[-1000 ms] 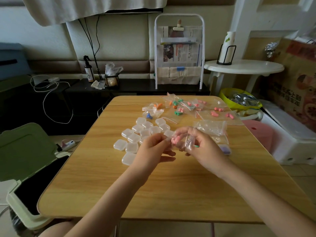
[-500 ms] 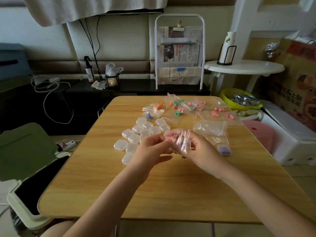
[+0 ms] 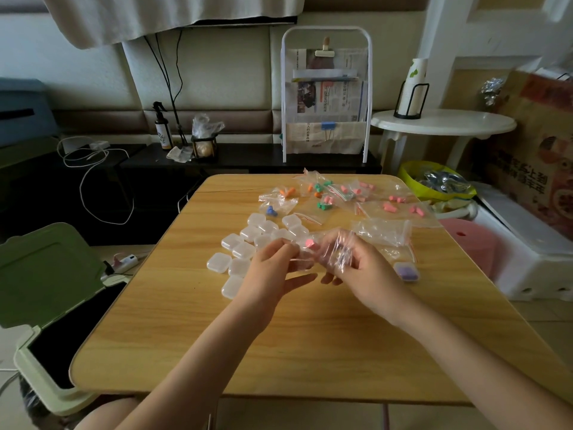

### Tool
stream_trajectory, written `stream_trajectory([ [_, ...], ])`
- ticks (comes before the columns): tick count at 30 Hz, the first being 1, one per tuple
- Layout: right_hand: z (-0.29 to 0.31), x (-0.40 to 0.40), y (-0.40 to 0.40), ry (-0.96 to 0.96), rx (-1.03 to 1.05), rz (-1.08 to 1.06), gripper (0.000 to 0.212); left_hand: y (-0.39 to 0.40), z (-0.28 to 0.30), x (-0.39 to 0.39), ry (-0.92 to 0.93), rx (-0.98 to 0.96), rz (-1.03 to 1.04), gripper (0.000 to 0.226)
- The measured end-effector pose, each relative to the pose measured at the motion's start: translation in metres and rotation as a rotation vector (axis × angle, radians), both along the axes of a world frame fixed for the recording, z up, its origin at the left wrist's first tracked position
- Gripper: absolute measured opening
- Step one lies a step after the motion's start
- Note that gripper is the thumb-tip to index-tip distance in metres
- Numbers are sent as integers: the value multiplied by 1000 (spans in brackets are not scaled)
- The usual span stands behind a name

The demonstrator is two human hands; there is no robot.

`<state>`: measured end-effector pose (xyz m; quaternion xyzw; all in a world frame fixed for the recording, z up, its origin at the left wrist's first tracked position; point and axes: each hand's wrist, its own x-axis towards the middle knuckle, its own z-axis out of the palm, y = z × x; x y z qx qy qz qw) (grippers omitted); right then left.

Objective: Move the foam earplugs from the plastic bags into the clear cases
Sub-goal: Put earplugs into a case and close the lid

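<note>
Both forearms reach in from 6 o'clock over the wooden surface (image 3: 279,342). Left hand (image 3: 273,268) sits at the centre, thumb and forefinger in a pinching grip on the near edge of a small clear plastic bag (image 3: 328,249), lower fingers stretched loose beneath. Right hand (image 3: 362,274), just at 3 o'clock of it, has its fingers curled round the bag's other side, crumpling the film. A pink foam earplug (image 3: 310,243) shows through the bag between the two hands; whether a second one is in there is hard to make out.

Just beyond the left hand, at 11 o'clock, a cluster of clear cases (image 3: 245,243) lies packed together, lids down. At 3 o'clock of the right hand one case with purple earplugs (image 3: 406,271) sits apart. Behind the hands at 1 o'clock, an empty-looking clear bag (image 3: 384,231) lies flat.

Farther back, from 12 to 2 o'clock, a scatter of bags: a blue earplug bag (image 3: 273,209), orange ones (image 3: 285,192), green ones (image 3: 322,206) and several pink ones (image 3: 390,207).

Off the surface at 9 o'clock, a green bin (image 3: 46,274) stands with its lid up.
</note>
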<state>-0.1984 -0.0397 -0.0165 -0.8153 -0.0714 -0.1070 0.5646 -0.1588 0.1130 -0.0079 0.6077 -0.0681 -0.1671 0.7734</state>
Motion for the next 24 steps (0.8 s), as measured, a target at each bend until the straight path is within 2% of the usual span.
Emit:
stream_trajectory([
  [6, 2, 0, 3, -16, 133, 9, 13, 2, -2, 3, 46, -77, 4, 12],
  [11, 5, -1, -3, 83, 138, 51, 10, 4, -3, 2, 101, -87, 34, 8],
  [15, 5, -3, -2, 117, 117, 33, 18, 7, -3, 5, 19, 0, 17, 17],
  [21, 16, -8, -3, 190, 150, 116, 36, 10, 3, 5, -24, -40, -62, 8],
  [24, 16, -8, -6, 225, 220, 121, 26, 10, 2, 4, -24, -30, -52, 4],
])
